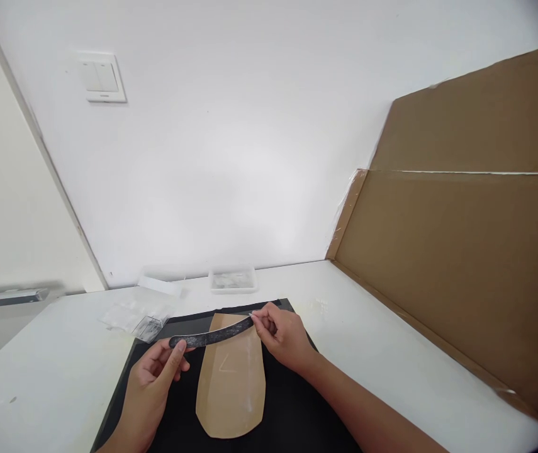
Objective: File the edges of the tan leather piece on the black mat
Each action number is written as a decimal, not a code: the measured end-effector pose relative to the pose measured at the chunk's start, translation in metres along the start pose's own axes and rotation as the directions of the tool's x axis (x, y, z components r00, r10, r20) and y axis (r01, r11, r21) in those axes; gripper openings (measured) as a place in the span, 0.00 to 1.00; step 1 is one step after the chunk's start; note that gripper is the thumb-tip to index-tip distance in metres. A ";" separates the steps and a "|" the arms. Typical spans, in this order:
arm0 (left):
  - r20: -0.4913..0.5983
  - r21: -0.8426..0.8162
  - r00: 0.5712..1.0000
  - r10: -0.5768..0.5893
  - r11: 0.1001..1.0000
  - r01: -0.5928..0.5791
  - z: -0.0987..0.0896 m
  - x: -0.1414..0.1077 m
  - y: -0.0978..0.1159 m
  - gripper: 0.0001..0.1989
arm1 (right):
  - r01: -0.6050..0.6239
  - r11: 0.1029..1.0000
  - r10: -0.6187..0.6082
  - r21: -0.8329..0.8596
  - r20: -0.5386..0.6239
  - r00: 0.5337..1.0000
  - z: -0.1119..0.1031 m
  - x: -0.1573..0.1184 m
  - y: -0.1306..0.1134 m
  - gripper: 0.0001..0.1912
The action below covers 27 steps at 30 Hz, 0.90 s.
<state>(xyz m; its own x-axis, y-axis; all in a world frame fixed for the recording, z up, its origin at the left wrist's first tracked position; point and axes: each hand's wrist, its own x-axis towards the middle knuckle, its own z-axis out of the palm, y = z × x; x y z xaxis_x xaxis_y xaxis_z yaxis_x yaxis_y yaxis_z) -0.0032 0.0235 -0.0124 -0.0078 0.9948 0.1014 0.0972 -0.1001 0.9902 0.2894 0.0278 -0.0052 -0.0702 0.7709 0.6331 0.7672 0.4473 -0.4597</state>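
Note:
A curved black strip (216, 335) with whitish smears and a pale upper edge is stretched between my two hands. My left hand (150, 380) grips its left end, thumb on top. At the right end, my right hand (280, 332) pinches the tip between thumb and fingers; whether a small pale bit there is separate from the strip I cannot tell. Below the strip lies a tan, rounded sheet (231, 390) with a faint V-shaped mark. That sheet rests on a black mat (292, 409).
Clear plastic bags (139, 314) lie behind the mat on the left. A small translucent tray (233, 280) with contents I cannot make out stands by the wall. A large cardboard panel (457, 251) rises on the right of the white table (37, 371).

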 end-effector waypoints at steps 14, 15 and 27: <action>-0.026 -0.005 1.000 -0.004 1.000 0.004 -0.002 -0.001 -0.001 0.23 | -0.045 0.999 0.046 0.015 -0.029 0.999 0.001 0.000 0.005 0.09; -0.033 -0.004 0.999 -0.003 1.000 0.003 -0.002 -0.001 0.000 0.23 | -0.052 0.998 0.053 0.021 -0.017 0.998 0.001 0.000 0.005 0.09; -0.078 -0.008 0.997 -0.006 1.000 0.005 0.000 0.000 0.002 0.25 | -0.094 0.988 0.085 0.126 0.076 0.993 -0.003 0.002 -0.001 0.10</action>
<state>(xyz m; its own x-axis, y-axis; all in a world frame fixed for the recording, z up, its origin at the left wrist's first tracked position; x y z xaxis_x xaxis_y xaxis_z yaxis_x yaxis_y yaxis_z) -0.0031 0.0231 -0.0107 -0.0862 0.9910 0.1027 0.0894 -0.0950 0.9915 0.2909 0.0272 -0.0016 -0.0532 0.8385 0.5424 0.6843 0.4262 -0.5918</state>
